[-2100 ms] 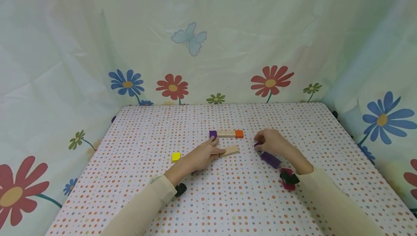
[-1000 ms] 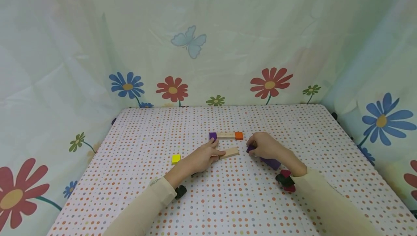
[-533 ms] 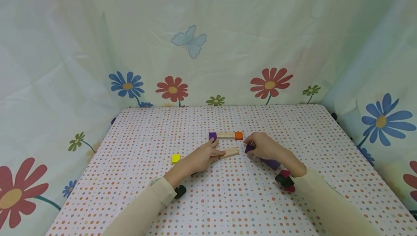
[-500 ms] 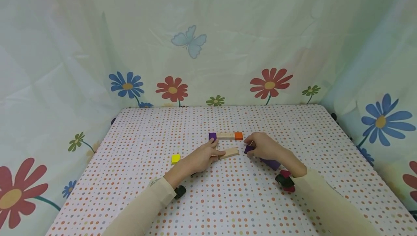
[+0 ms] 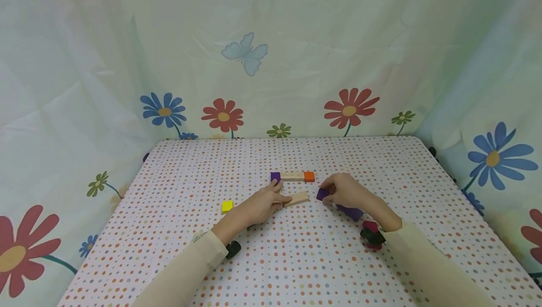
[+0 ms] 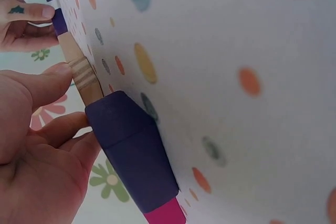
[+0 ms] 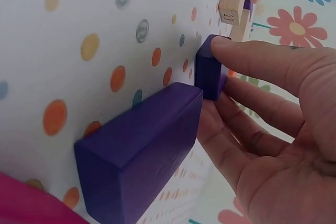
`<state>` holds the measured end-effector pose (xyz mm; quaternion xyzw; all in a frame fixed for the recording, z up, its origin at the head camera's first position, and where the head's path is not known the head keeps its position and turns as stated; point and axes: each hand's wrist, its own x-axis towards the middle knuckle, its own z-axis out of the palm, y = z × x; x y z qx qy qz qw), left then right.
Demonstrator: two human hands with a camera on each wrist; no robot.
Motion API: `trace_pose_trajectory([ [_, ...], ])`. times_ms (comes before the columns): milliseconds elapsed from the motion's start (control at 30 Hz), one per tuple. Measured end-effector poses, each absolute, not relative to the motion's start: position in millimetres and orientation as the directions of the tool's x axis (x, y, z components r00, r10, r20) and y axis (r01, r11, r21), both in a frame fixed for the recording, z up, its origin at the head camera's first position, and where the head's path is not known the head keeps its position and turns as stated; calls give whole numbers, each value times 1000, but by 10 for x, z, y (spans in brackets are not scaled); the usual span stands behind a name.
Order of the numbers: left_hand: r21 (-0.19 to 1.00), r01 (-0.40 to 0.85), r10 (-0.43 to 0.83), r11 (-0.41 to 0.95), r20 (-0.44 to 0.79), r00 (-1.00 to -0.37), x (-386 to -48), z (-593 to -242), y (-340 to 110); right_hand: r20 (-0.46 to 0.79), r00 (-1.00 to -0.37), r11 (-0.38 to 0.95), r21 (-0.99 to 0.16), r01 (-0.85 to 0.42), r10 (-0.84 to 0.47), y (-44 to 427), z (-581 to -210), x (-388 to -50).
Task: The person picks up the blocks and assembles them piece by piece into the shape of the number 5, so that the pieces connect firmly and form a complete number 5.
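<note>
In the head view, my left hand (image 5: pixel 263 205) rests over a row of blocks. Its index finger reaches the small purple block (image 5: pixel 275 175), and its thumb touches a slanted plain wooden block (image 5: pixel 298 197). Close below this hand, a larger dark purple block (image 6: pixel 131 156) with a pink one at its end shows in the left wrist view. My right hand (image 5: pixel 345 191) pinches another purple block (image 7: pixel 208 72) between thumb and fingers, standing on the table. Just behind it lies a longer purple block (image 7: pixel 139 153).
A second wooden block (image 5: pixel 292 176) joins the small purple block to an orange block (image 5: pixel 309 176) farther back. A yellow block (image 5: pixel 227 206) sits left of my left hand. A pink block (image 5: pixel 370 226) lies near the right wrist, partly behind the dark wrist camera. Dotted cloth covers the table (image 5: pixel 296 269).
My right hand has moved left with the purple block, closer to the slanted wooden block, and the block has turned slightly. My left hand has stayed in place.
</note>
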<state>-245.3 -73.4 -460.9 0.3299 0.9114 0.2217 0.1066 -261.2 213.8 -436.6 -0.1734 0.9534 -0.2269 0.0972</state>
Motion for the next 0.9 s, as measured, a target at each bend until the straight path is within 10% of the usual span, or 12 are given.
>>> trace_pose_trajectory([
  [900, 457, 566, 652, 686, -42, -757, -2469, -4628, -743, -89, -911, 818, -483, -313, -402, 1974, -4413, -2674],
])
